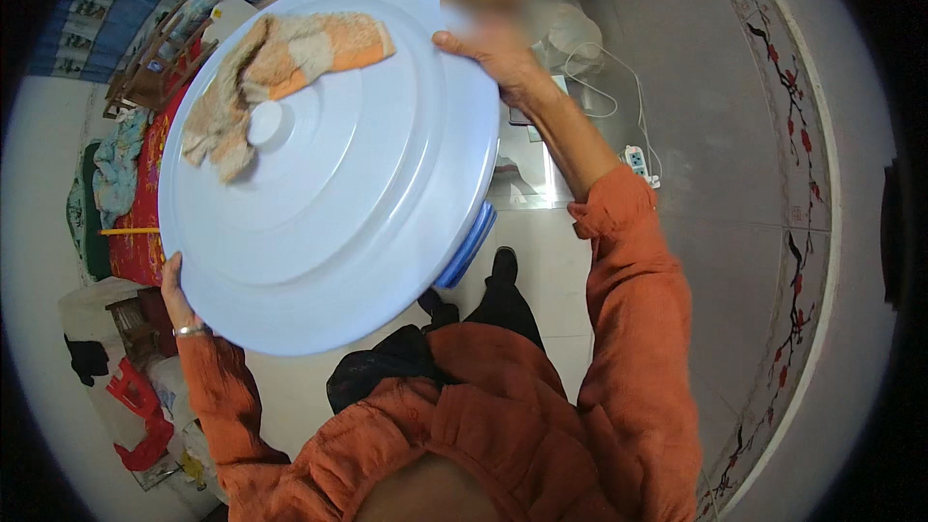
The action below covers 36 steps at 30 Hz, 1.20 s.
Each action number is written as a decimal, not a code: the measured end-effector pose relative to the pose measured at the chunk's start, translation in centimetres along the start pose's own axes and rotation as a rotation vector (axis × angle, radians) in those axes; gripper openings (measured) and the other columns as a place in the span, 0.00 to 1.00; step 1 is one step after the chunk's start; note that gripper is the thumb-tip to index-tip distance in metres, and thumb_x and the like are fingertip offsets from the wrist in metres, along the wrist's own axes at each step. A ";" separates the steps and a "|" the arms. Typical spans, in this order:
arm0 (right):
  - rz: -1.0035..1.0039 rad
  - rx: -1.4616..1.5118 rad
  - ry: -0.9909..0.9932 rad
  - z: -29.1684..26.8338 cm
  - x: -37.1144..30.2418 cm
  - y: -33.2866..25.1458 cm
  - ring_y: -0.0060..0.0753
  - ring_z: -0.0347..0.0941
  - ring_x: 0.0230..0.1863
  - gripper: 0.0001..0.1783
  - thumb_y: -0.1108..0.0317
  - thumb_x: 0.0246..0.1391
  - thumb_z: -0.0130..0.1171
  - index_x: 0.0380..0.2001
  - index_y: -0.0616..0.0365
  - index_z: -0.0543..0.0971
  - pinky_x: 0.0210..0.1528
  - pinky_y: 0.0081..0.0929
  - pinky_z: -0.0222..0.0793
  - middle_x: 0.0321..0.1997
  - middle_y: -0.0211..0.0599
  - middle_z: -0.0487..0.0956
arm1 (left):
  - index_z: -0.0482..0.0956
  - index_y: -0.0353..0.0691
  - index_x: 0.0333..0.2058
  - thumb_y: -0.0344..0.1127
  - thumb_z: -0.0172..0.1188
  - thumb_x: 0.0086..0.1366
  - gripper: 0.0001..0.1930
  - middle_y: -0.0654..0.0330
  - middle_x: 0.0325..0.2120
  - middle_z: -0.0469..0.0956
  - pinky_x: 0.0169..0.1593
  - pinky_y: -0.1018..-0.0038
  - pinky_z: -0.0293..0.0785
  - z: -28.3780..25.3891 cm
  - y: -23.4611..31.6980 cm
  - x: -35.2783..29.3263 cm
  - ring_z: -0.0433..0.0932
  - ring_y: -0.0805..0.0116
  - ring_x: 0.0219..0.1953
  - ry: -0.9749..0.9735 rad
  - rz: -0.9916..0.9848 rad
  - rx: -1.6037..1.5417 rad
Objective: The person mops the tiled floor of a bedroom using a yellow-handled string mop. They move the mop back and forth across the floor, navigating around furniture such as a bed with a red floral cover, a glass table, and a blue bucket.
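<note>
Both my hands grip a large round pale-blue plastic lid [319, 271] with stepped rings and a central knob [272, 124]. My left hand [176, 298] is at the near left of its rim, most of its fingers hidden underneath. My right hand [498, 60] clasps the far right of the rim, thumb on top and the other fingers out of sight. The lid tilts, its top facing me. A worn orange and beige towel [290, 58] lies crumpled across the far part, beside the knob. Below the near right rim, a darker blue handle [469, 246] sticks out.
A white power strip [638, 164] and its cable lie on the tiled floor to the right. Red-covered furniture [140, 203] stands at the left, near bags and a red plastic bag [140, 406]. Several containers crowd the far side. My shoe [504, 266] shows below the lid.
</note>
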State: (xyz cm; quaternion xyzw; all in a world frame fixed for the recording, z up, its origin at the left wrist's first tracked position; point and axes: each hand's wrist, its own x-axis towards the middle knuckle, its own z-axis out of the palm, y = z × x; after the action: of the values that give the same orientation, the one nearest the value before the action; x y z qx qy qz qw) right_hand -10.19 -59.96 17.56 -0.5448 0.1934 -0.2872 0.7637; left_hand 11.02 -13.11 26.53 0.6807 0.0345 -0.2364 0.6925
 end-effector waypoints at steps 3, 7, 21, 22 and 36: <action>-0.032 -0.040 -0.023 -2.0 0.6 -0.3 0.25 0.74 0.19 0.24 0.60 0.37 0.70 0.29 0.71 0.75 0.21 0.18 0.71 0.23 0.42 0.78 | 0.74 0.37 0.36 0.39 0.56 0.56 0.13 0.56 0.35 0.76 0.43 0.68 0.74 2.0 -0.7 1.0 0.75 0.64 0.37 -0.060 -0.007 0.034; -0.052 -0.177 0.052 -4.1 1.2 -1.6 0.26 0.75 0.19 0.26 0.57 0.38 0.69 0.30 0.71 0.75 0.21 0.18 0.72 0.24 0.43 0.78 | 0.74 0.37 0.35 0.39 0.58 0.54 0.14 0.54 0.36 0.75 0.43 0.66 0.73 4.3 -1.8 2.9 0.74 0.62 0.38 -0.095 0.021 -0.035; 0.023 -0.509 0.124 -6.0 5.0 -5.2 0.23 0.74 0.25 0.34 0.40 0.42 0.61 0.35 0.65 0.78 0.27 0.21 0.70 0.29 0.39 0.78 | 0.72 0.34 0.41 0.35 0.58 0.55 0.16 0.55 0.41 0.73 0.53 0.67 0.64 8.1 -5.0 2.3 0.70 0.63 0.44 -0.207 -0.059 -0.174; 0.028 -0.580 0.147 -7.0 5.9 -4.9 0.23 0.74 0.24 0.33 0.40 0.42 0.61 0.35 0.65 0.78 0.28 0.19 0.68 0.28 0.37 0.78 | 0.72 0.34 0.41 0.36 0.57 0.55 0.16 0.55 0.41 0.73 0.53 0.67 0.64 8.1 -5.4 2.0 0.70 0.63 0.44 -0.219 -0.078 -0.176; 0.065 -0.430 0.396 -10.3 -4.9 5.7 0.35 0.70 0.30 0.22 0.50 0.57 0.41 0.38 0.59 0.71 0.33 0.27 0.68 0.33 0.40 0.73 | 0.69 0.35 0.45 0.44 0.49 0.63 0.19 0.60 0.34 0.73 0.40 0.69 0.76 -0.4 -9.0 -0.5 0.74 0.71 0.35 -0.513 -0.120 -0.030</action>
State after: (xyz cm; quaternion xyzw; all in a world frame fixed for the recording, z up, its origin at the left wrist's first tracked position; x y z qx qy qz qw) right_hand -18.89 -62.85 8.65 -0.6210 0.4126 -0.3157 0.5869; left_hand 7.38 -12.23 18.36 0.5851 -0.0985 -0.4413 0.6732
